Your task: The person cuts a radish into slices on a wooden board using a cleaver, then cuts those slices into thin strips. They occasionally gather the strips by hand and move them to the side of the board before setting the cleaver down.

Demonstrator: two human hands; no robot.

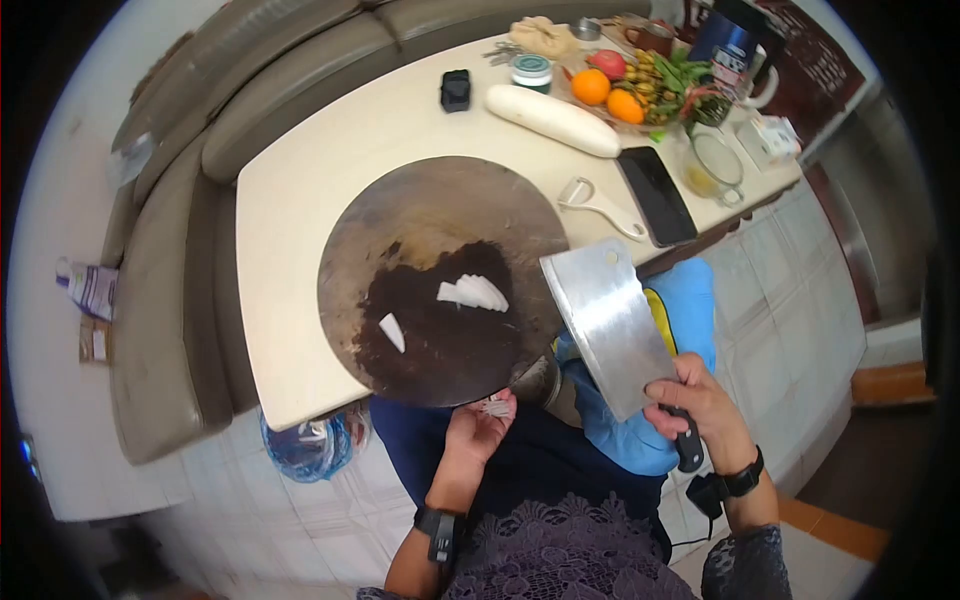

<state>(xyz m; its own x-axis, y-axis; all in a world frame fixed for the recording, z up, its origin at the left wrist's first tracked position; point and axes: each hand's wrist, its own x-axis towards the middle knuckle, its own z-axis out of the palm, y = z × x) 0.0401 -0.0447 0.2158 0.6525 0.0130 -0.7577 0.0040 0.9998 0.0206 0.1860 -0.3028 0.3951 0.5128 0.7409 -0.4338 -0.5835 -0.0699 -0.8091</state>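
The right hand [703,402] grips the cleaver [608,325], seemingly clear of its edge. The left hand [480,428] cups white pieces [495,407] beside the round board [450,195], probably containing them

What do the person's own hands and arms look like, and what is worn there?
The left hand and right hand wear no gloves. Left wrist: black strap with dark device. Right wrist: black band, boxy black unit, thin cable. Right sleeve: dark grey, patterned.
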